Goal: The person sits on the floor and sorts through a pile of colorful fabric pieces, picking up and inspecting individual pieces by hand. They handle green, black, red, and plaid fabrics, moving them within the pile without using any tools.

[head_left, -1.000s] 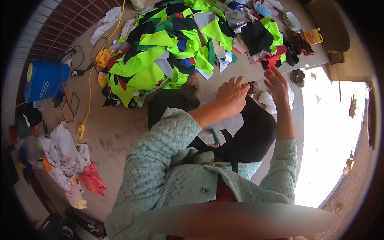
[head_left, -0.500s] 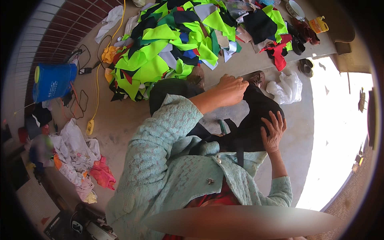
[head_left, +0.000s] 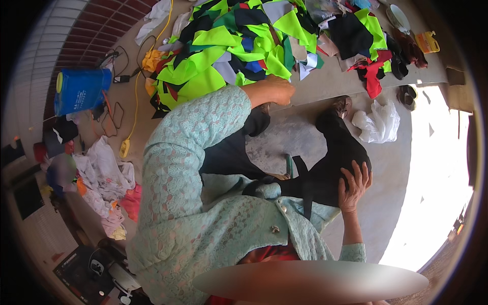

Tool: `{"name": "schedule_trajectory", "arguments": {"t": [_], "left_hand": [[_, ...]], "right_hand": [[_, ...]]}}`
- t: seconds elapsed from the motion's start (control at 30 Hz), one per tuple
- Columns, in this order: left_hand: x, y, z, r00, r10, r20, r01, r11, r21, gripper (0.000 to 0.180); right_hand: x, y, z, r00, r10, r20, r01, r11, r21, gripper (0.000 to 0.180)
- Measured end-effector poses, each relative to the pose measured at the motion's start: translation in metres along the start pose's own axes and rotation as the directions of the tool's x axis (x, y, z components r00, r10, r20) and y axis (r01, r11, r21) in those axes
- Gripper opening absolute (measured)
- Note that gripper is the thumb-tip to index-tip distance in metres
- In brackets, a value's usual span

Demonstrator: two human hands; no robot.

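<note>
My left hand (head_left: 277, 90) is stretched forward, its fingers curled closed just in front of the near edge of a heap of fabric scraps (head_left: 203, 71). Whatever it may hold is too small or hidden to make out. The scraps are mostly neon green, mixed with black, grey, red and blue. My right hand (head_left: 355, 187) lies with fingers spread on the knee of my black trousers (head_left: 338, 157), holding nothing.
A white plastic bag (head_left: 377, 123) lies by my right foot, with dark shoes (head_left: 406, 96) beyond it. On the left are a blue container (head_left: 84, 91), a yellow cord (head_left: 136, 104) and a pile of pale cloths (head_left: 104, 165). A yellow jug (head_left: 427, 42) stands far right.
My left hand has moved forward and left, from above the gap between my legs to the scrap heap's edge. My right hand stays on the knee.
</note>
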State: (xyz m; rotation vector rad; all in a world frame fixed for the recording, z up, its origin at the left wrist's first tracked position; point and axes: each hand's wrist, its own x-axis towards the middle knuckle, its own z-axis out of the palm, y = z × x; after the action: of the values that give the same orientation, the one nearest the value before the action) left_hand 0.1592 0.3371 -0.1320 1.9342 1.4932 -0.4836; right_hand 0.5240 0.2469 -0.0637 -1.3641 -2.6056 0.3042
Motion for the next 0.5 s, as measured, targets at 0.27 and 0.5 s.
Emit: {"name": "schedule_trajectory", "arguments": {"t": [0.27,0.5], "left_hand": [[0.085,-0.086,0.022,0.947,-0.213,-0.239,0.088,0.891,-0.446,0.043],[0.151,-0.145,0.044,0.836,-0.503,-0.222,-0.015,0.383,-0.924,0.071]], "right_hand": [[-0.001,0.01,0.001,0.998,0.034,0.054,-0.032,0.999,-0.036,0.022],[0.005,0.016,0.001,0.997,0.035,0.074,-0.029,0.997,-0.074,0.021]]}}
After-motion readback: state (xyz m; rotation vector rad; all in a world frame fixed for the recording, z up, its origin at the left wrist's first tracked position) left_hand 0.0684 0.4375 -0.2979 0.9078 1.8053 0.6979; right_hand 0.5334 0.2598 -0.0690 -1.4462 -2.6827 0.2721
